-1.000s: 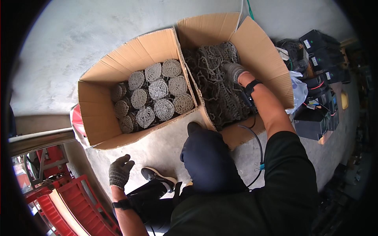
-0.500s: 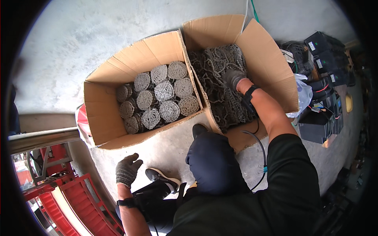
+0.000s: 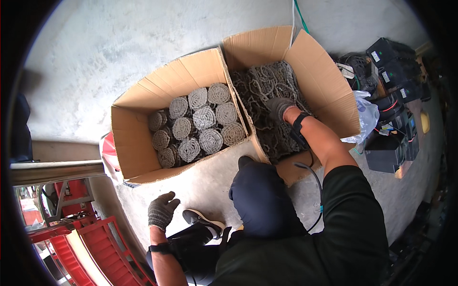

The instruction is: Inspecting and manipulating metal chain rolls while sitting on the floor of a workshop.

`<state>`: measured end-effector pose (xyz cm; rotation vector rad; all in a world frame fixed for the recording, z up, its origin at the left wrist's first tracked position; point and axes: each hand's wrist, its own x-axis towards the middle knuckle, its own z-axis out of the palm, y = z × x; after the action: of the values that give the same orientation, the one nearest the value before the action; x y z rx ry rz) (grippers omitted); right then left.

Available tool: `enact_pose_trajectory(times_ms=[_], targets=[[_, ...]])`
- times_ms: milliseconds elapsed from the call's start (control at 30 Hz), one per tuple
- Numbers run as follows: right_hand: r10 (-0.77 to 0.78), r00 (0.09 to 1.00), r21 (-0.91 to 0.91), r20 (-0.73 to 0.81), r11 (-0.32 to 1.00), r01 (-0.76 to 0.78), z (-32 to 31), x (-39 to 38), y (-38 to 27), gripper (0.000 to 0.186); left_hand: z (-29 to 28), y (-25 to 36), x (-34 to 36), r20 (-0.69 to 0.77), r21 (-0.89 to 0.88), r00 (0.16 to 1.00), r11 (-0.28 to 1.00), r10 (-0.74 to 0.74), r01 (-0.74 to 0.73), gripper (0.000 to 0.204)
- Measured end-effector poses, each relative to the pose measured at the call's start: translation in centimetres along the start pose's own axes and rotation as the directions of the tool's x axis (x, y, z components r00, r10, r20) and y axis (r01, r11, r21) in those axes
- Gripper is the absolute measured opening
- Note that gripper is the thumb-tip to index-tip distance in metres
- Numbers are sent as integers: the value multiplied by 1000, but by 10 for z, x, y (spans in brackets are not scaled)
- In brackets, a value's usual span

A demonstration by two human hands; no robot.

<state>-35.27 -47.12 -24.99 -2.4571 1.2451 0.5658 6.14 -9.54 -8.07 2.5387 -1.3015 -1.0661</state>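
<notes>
The right grip (image 3: 280,108) has been drawn slightly toward the body over the dark strands (image 3: 272,76). Nearest, the left grip (image 3: 162,210) is held empty above the floor (image 3: 210,177), fingers loosely curled. Whether the right grip is pinching cannot be told; beneath it, slow handling is probably needed against snagging, the strands being rough, tangled and heaped in a cardboard box (image 3: 327,90). To its left, ridged grey rolls (image 3: 204,117) are packed in a second box (image 3: 134,143).
</notes>
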Motion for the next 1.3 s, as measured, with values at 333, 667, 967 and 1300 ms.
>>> enact_pose_trajectory(times_ms=[333, 667, 967, 1300], targets=[[-119, 992, -116, 28, 986, 122, -4, 11, 11, 31, 0, -11, 3, 6, -27, 1000, 1000, -12, 12, 42], [-27, 947, 946, -319, 48, 320, -134, -83, 29, 23, -8, -10, -14, -37, -297, 999, 954, 39, -48, 37], [-66, 511, 515, -857, -122, 848, -334, -213, -52, 17, -20, 11, -59, -133, -580, 984, 795, 122, -177, 30], [-377, 487, 471, -788, 141, 871, -361, -211, -203, 23, -40, 12, -105, -285, -594, 933, 723, 220, -352, 33]])
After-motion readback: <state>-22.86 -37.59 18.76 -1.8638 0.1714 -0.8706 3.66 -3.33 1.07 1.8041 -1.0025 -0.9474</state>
